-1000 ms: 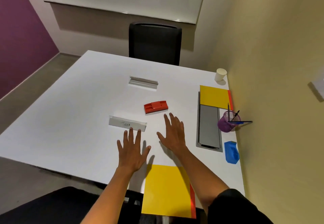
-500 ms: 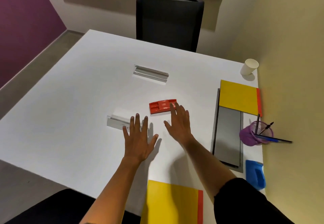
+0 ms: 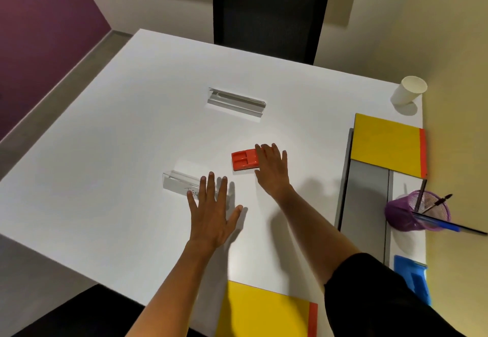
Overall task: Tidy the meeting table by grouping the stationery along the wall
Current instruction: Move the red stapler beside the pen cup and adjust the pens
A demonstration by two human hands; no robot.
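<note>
A red plastic holder [image 3: 242, 160] lies mid-table. My right hand [image 3: 272, 167] hovers flat over its right end, fingers spread, covering that end. My left hand [image 3: 212, 211] is open with fingers apart over the right end of a clear name-plate stand [image 3: 179, 182] with handwriting on it. A second clear stand [image 3: 235, 101] lies farther back. Along the yellow wall sit a yellow notepad [image 3: 386, 149], a purple mesh pen cup [image 3: 414, 214] with pens, a blue holder [image 3: 412, 276] and a paper cup [image 3: 408, 93].
Another yellow notepad [image 3: 266, 310] overhangs the white table's [image 3: 105, 165] near edge. A grey cable hatch [image 3: 365, 199] is set into the table by the wall. A black chair [image 3: 269, 11] stands at the far side.
Both hands have reached forward. The right hand now covers the red holder's right end; the left hand now overlaps the name-plate stand. The camera has tipped down and closer.
</note>
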